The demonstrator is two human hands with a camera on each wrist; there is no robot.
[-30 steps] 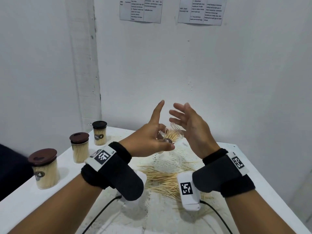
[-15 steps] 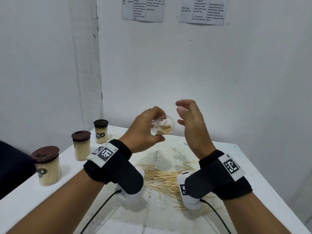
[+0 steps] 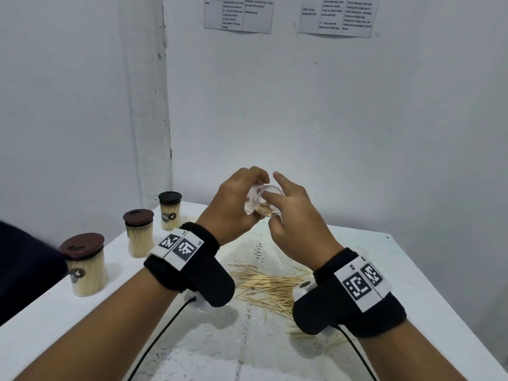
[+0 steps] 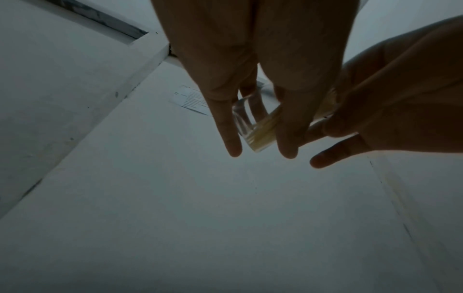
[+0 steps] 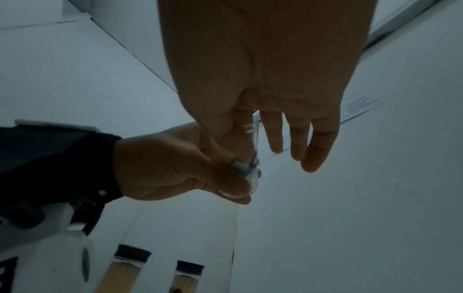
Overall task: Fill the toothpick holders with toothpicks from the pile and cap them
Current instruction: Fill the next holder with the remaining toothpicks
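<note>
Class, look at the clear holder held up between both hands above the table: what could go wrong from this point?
The clear holder is tilted, uncapped and only partly filled, so toothpicks may slide out. The left hand holds it in mid-air; a slipping grip could drop it onto the pile. The right hand crowds its mouth and might knock it.

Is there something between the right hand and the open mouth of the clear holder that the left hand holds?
Nothing visible. The left hand grips the clear holder tilted in the air, and the right hand fingers already reach its open mouth. No cap is on it.
</note>
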